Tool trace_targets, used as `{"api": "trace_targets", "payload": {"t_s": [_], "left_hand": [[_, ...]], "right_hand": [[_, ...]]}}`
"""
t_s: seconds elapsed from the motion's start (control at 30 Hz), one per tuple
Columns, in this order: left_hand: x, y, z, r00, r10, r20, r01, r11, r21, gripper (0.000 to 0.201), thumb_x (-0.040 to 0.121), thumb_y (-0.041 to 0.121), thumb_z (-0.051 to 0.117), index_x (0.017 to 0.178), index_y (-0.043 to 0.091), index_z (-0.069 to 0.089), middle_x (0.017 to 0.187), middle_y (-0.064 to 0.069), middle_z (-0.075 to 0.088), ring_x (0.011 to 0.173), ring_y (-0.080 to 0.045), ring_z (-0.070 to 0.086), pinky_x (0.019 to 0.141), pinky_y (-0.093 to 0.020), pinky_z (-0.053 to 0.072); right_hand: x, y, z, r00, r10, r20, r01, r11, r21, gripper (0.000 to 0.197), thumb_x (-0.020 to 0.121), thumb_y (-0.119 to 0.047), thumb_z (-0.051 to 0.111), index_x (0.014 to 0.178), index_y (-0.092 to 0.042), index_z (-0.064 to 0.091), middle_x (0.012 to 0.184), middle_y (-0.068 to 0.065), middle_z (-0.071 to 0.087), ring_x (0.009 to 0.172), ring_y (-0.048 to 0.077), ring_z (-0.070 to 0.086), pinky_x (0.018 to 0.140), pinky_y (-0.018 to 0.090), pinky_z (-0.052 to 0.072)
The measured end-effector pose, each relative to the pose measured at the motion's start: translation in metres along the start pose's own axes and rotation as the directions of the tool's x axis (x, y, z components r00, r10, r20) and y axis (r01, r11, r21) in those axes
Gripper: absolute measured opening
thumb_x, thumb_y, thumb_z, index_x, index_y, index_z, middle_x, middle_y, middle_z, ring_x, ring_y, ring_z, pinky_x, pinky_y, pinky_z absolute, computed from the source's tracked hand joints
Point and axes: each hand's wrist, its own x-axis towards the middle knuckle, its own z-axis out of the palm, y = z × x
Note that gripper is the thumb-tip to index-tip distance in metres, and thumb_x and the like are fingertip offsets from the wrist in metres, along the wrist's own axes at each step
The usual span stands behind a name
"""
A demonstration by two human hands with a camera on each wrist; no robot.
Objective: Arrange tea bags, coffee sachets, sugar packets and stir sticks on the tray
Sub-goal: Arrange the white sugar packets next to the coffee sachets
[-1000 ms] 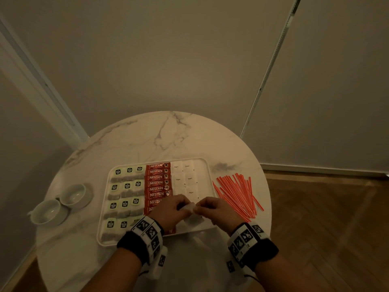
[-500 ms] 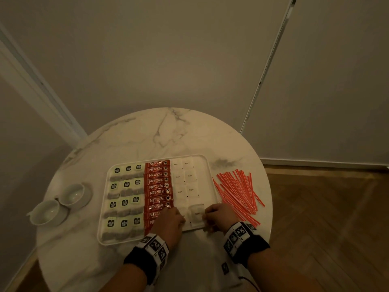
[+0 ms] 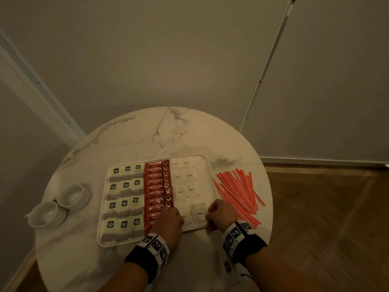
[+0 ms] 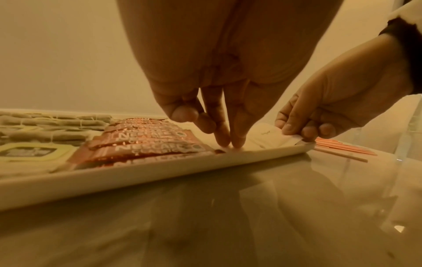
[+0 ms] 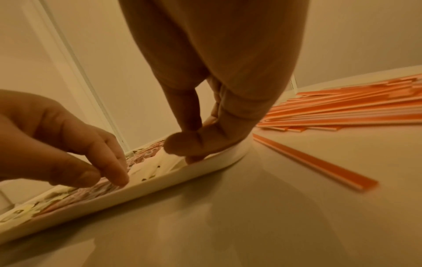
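Observation:
A white tray (image 3: 104,209) holds rows of tea bags (image 3: 124,204) on the left, red coffee sachets (image 3: 157,187) in the middle and white sugar packets (image 3: 186,183) on the right. One sugar packet (image 3: 199,213) lies at the tray's near right corner. My right hand (image 3: 211,216) pinches that sugar packet (image 4: 266,134) by its near right corner between thumb and fingers (image 5: 182,146). My left hand (image 3: 171,214) sets straight fingertips (image 4: 237,140) down on the tray floor, between the sachets (image 4: 148,145) and the packet. Orange stir sticks (image 3: 237,190) lie loose on the table, right of the tray.
Two white cups (image 3: 71,194) (image 3: 45,213) stand at the left edge of the round marble table (image 3: 147,135). One stir stick (image 5: 315,162) lies apart, close to the tray's near right corner. Walls close in behind; wooden floor lies to the right.
Both hands held the sugar packet above the tray, then lowered it into the near right corner. The hands have moved apart and sit lower, on either side of the packet.

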Motion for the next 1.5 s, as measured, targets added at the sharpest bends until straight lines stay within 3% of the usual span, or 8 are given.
{"api": "trace_targets", "payload": {"t_s": [0.13, 0.3, 0.53, 0.77, 0.87, 1.0, 1.17, 1.5], "left_hand": [[-0.001, 0.000, 0.001, 1.000, 0.011, 0.001, -0.011, 1.000, 0.017, 0.031, 0.099, 0.024, 0.042, 0.118, 0.020, 0.066, 0.121, 0.005, 0.054, 0.116, -0.016, 0.039, 0.102, -0.027, 0.033], [0.000, -0.003, 0.002, 1.000, 0.021, -0.001, -0.021, 1.000, -0.011, 0.030, 0.099, 0.026, 0.043, 0.118, 0.022, 0.066, 0.120, 0.006, 0.055, 0.114, -0.014, 0.039, 0.100, -0.024, 0.031], [-0.001, -0.004, 0.001, 0.998, 0.052, 0.019, -0.053, 0.998, 0.045, 0.032, 0.099, 0.028, 0.042, 0.120, 0.024, 0.065, 0.122, 0.007, 0.054, 0.116, -0.015, 0.039, 0.100, -0.024, 0.031], [-0.001, -0.005, -0.002, 0.997, 0.059, 0.045, -0.063, 0.995, 0.076, 0.032, 0.100, 0.027, 0.042, 0.122, 0.024, 0.064, 0.126, 0.007, 0.053, 0.120, -0.016, 0.037, 0.102, -0.026, 0.030], [-0.001, -0.005, -0.002, 0.996, 0.066, 0.054, -0.071, 0.994, 0.087, 0.032, 0.099, 0.026, 0.042, 0.122, 0.024, 0.064, 0.127, 0.006, 0.054, 0.120, -0.016, 0.037, 0.102, -0.027, 0.030], [-0.003, -0.005, -0.001, 0.997, 0.061, 0.047, -0.064, 0.995, 0.077, 0.032, 0.099, 0.025, 0.042, 0.123, 0.025, 0.063, 0.128, 0.008, 0.053, 0.120, -0.016, 0.036, 0.103, -0.028, 0.029], [-0.006, -0.006, 0.000, 0.997, 0.063, 0.034, -0.065, 0.996, 0.063, 0.032, 0.099, 0.024, 0.043, 0.124, 0.024, 0.062, 0.128, 0.008, 0.053, 0.121, -0.015, 0.036, 0.103, -0.027, 0.029], [-0.007, -0.003, -0.001, 0.998, 0.065, 0.025, -0.066, 0.995, 0.072, 0.032, 0.098, 0.020, 0.043, 0.120, 0.020, 0.065, 0.126, 0.006, 0.053, 0.121, -0.017, 0.035, 0.104, -0.026, 0.028]], "right_hand": [[0.000, -0.001, 0.002, 1.000, -0.028, 0.004, 0.029, 0.998, -0.053, 0.013, 0.081, 0.003, 0.065, 0.087, -0.007, 0.061, 0.088, 0.016, 0.069, 0.071, 0.028, 0.072, 0.066, 0.041, 0.061], [0.002, -0.001, 0.005, 0.998, -0.063, -0.018, 0.060, 0.989, -0.134, 0.013, 0.082, -0.003, 0.066, 0.079, -0.014, 0.061, 0.088, 0.009, 0.069, 0.071, 0.023, 0.072, 0.063, 0.032, 0.061], [0.005, 0.000, 0.005, 0.999, -0.030, 0.018, 0.031, 0.995, -0.090, 0.016, 0.083, 0.003, 0.062, 0.081, -0.012, 0.063, 0.088, 0.011, 0.069, 0.069, 0.022, 0.068, 0.066, 0.034, 0.061], [0.002, 0.009, 0.007, 0.990, -0.140, 0.001, 0.139, 0.988, -0.063, 0.025, 0.082, 0.002, 0.062, 0.092, -0.021, 0.059, 0.089, 0.008, 0.067, 0.067, 0.015, 0.064, 0.053, 0.020, 0.050], [0.002, 0.012, 0.008, 0.987, -0.158, 0.017, 0.159, 0.985, -0.069, 0.028, 0.083, 0.001, 0.061, 0.098, -0.022, 0.061, 0.086, 0.004, 0.066, 0.066, 0.013, 0.062, 0.055, 0.020, 0.048], [0.001, 0.013, 0.007, 0.984, -0.176, 0.003, 0.175, 0.981, -0.086, 0.025, 0.083, 0.001, 0.059, 0.094, -0.021, 0.063, 0.083, -0.001, 0.065, 0.064, 0.011, 0.061, 0.052, 0.018, 0.045], [0.002, 0.013, 0.007, 0.982, -0.188, 0.011, 0.188, 0.976, -0.113, 0.026, 0.080, -0.001, 0.063, 0.086, -0.026, 0.062, 0.090, 0.002, 0.067, 0.074, 0.015, 0.063, 0.057, 0.020, 0.048], [0.004, 0.009, 0.008, 0.989, -0.147, -0.033, 0.144, 0.987, -0.070, 0.022, 0.083, -0.002, 0.063, 0.084, -0.024, 0.058, 0.085, 0.005, 0.067, 0.068, 0.015, 0.064, 0.053, 0.021, 0.048]]}}
